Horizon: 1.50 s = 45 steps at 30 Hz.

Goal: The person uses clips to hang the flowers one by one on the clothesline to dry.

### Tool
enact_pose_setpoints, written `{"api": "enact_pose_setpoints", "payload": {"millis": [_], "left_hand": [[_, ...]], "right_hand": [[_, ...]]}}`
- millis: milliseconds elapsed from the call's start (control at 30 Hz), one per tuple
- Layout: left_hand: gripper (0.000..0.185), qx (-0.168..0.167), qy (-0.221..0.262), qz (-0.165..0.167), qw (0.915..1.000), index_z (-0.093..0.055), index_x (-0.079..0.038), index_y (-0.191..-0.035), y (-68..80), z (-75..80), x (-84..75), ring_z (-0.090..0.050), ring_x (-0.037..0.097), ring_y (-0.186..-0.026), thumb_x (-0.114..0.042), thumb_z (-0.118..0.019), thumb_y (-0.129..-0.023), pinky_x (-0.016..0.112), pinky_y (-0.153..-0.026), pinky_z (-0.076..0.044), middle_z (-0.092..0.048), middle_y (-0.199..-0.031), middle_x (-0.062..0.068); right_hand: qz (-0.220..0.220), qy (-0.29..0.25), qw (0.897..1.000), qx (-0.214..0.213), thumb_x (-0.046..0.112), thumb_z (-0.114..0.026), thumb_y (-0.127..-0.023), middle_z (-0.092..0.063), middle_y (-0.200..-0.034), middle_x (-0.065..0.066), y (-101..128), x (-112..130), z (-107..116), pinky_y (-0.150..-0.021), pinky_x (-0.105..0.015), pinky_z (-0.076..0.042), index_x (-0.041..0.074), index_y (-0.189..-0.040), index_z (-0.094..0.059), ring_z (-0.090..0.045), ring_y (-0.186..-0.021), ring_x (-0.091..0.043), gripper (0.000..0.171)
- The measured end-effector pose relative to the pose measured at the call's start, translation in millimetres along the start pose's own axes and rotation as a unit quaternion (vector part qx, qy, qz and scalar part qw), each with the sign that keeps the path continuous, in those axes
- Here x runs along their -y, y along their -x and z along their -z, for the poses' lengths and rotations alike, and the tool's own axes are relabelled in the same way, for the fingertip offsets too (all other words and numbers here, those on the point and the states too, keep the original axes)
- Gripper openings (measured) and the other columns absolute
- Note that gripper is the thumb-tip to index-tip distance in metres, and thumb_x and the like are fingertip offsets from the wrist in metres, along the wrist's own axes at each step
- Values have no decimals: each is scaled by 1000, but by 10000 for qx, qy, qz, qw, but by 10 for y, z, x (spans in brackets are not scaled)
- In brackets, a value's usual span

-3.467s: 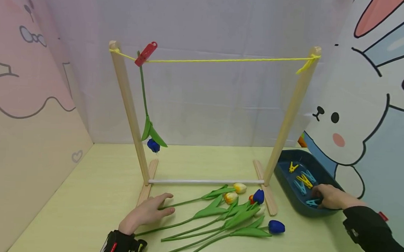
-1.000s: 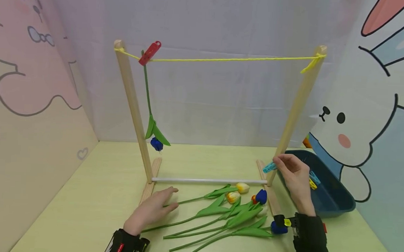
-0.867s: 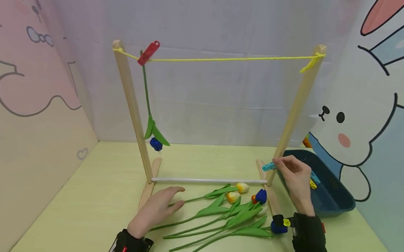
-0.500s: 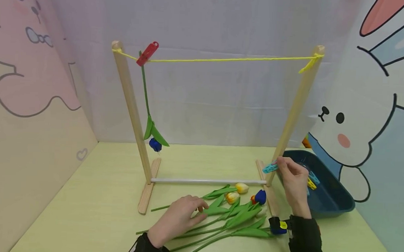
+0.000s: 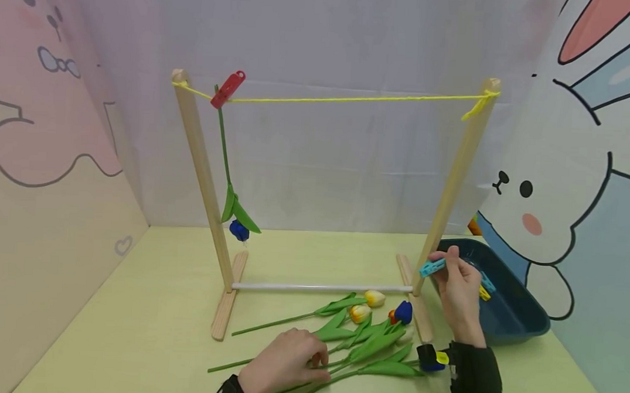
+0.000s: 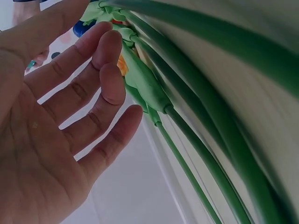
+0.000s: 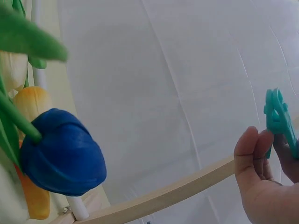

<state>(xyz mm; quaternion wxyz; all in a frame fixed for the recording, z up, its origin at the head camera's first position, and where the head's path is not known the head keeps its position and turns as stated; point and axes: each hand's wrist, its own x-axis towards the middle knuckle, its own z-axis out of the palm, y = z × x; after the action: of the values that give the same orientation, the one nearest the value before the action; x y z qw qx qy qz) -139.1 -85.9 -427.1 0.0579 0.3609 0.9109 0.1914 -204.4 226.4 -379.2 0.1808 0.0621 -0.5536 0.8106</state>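
My right hand (image 5: 458, 299) pinches a light blue clothespin (image 5: 432, 267) between thumb and fingers, near the frame's right post. In the right wrist view that clothespin (image 7: 276, 114) points upward. Over the tulip stems hovers my left hand (image 5: 289, 359), its fingers bent loosely. The left wrist view shows the left palm (image 6: 37, 158) holding nothing, fingertips close beside the green stems (image 6: 201, 149). Several artificial tulips (image 5: 377, 346) lie on the table, with yellow, blue and red-orange blooms. One blue tulip (image 5: 239, 230) hangs head down from the yellow string (image 5: 351, 99) under a red clothespin (image 5: 228, 89).
A wooden frame with a left post (image 5: 202, 174) and right post (image 5: 455, 191) carries the string; a white rod (image 5: 321, 289) joins its feet. At right stands a dark blue basin (image 5: 520, 323) with yellow and blue clothespins inside. Patterned cloth hangs around the table.
My right hand has lifted a light blue clothespin out of the basin and brought it left. My left hand has moved right and nearer to me, over the lower stems.
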Motion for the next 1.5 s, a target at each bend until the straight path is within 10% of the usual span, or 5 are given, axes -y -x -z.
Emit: {"api": "enact_pose_setpoints", "payload": {"millis": [967,1500], "left_hand": [[12,371,244,216,9988,-74,-27,-75,38,3,26,-47,-9,-59,-27,-82,-84,11,-60,-41,-61,-65,-19],[12,-45,-53,95,9999,-77,-24,-79,54,142,50,-47,-9,-59,-19,-76,-90,10,-61,-40,-67,-68,-16]], "right_hand": [[336,-979,9946,23,11,-55,-102,-71,-100,-8,-8,54,35,-81,-24,-61,-7,-106,-71,-74,-83,-15,25],[491,-797,9954,-212,3,-58,-99,-75,-96,-6,21,106,28,-85,-22,-60,-7,-110,-72,-73,-86,-15,20]]}}
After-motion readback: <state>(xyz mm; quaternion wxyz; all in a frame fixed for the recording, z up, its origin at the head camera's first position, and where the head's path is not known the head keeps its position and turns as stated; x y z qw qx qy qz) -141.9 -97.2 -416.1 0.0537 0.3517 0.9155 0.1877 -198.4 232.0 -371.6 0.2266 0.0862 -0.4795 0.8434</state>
